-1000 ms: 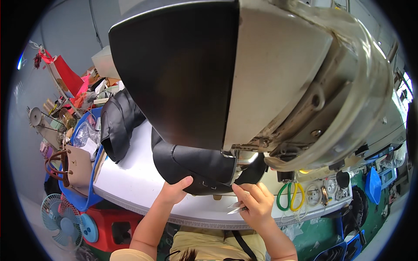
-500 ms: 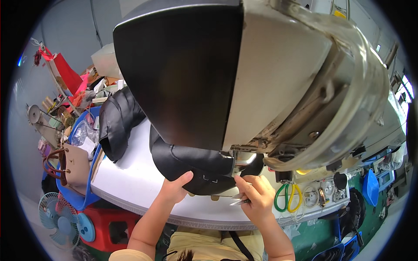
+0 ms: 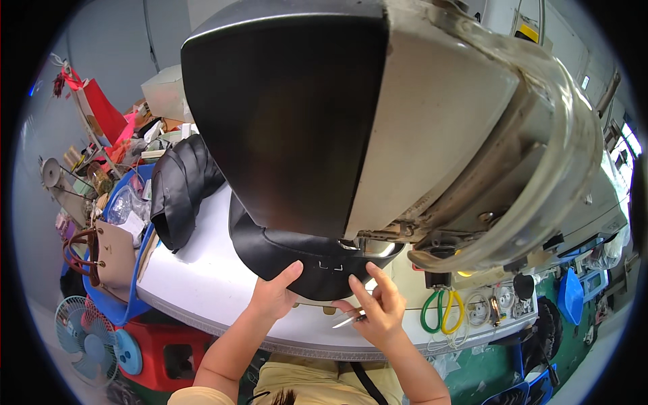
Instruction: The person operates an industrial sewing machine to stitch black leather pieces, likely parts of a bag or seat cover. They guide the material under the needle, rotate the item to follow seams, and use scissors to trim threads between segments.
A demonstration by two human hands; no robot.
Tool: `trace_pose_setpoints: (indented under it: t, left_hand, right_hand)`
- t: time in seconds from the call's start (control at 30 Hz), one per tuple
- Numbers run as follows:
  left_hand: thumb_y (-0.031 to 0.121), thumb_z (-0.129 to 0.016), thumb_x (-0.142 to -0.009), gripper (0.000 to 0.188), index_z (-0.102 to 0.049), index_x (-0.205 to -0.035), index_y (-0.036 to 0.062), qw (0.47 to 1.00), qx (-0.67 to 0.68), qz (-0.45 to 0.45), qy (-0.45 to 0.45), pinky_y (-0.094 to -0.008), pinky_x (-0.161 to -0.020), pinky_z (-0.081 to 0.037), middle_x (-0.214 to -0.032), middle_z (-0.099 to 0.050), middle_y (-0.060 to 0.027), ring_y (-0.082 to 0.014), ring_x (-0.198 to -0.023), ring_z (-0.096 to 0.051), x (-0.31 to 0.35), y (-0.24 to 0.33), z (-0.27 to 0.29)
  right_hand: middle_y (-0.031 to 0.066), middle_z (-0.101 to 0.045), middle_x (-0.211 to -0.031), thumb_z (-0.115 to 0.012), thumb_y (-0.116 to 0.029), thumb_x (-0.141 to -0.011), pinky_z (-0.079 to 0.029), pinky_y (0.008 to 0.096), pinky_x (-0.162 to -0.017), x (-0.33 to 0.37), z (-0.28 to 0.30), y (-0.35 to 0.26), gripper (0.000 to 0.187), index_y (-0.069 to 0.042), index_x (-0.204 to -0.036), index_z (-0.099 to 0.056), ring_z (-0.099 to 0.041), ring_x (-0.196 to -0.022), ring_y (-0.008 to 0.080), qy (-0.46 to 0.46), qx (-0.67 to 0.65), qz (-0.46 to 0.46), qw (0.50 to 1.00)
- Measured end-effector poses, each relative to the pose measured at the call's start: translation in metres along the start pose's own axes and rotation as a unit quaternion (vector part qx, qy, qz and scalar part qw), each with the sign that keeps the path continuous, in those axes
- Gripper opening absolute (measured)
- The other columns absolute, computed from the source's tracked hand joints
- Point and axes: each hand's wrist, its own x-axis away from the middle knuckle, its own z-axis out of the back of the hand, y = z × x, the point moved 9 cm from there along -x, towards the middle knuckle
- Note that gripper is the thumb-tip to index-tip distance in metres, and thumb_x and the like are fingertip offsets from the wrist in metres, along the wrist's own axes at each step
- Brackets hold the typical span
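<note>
Between the hands (image 3: 273, 297) (image 3: 381, 317), black material (image 3: 314, 285) bears white corner marks (image 3: 323, 268).

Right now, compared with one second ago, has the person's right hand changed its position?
Yes. Judged against the green loop, the right hand has shifted left and slightly forward, leaving a wider gap between them.
</note>
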Motion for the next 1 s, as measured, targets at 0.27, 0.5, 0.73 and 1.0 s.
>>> trace_pose_setpoints:
  t: [0.27, 0.5, 0.73, 1.0]
  left_hand:
    - [0.004, -0.056, -0.087, 0.042, -0.043, -0.128, 0.007, 1.0, 0.023, -0.003, 0.016, -0.042, -0.099, -0.042, -0.124, -0.053, -0.0091, -0.0239, -0.117, -0.051, 0.015, -0.01, -0.007]
    - [0.017, -0.047, -0.095, 0.035, -0.041, -0.127, 0.0042, 0.984, 0.025, 0.01, -0.176, -0.0394, -0.086, -0.046, -0.125, -0.051, -0.0103, -0.0255, -0.113, -0.051, 0.03, -0.019, -0.032]
    - [0.046, -0.048, -0.091, 0.068, -0.034, -0.136, -0.003, 0.939, 0.264, 0.202, -0.091, -0.048, -0.098, -0.04, -0.133, -0.047, -0.0192, -0.0354, -0.119, -0.049, 0.004, -0.022, 0.038]
    - [0.019, -0.073, -0.076, 0.068, -0.039, -0.131, -0.003, 0.995, -0.051, 0.08, -0.039, -0.0386, -0.097, -0.043, -0.128, -0.051, -0.0146, -0.0255, -0.114, -0.054, 0.035, 0.001, 0.053]
  right_hand:
    - [0.0194, -0.059, -0.12, -0.068, -0.002, -0.048, -0.038, 0.0236, -0.038, -0.002, 0.001, -0.004, 0.057, -0.01, -0.105, -0.068, -0.054, -0.05, 0.0112, 0.007, 0.059, 0.04, 0.997]
    - [0.0179, -0.061, -0.116, -0.062, 0.003, -0.047, -0.052, 0.0308, -0.06, -0.015, 0.013, 0.002, 0.061, -0.007, -0.108, -0.067, -0.066, -0.091, 0.0262, -0.027, 0.048, 0.016, 0.998]
    - [0.0154, -0.061, -0.117, -0.062, 0.002, -0.049, -0.053, 0.0302, -0.064, -0.018, 0.014, 0.001, 0.061, -0.007, -0.109, -0.066, -0.065, -0.09, 0.0256, -0.033, 0.035, 0.016, 0.999]
    - [0.008, -0.059, -0.123, -0.064, 0.001, -0.055, -0.048, 0.0265, -0.054, -0.019, 0.014, -0.012, 0.054, -0.01, -0.108, -0.067, -0.061, -0.07, 0.019, -0.131, 0.129, -0.016, 0.983]
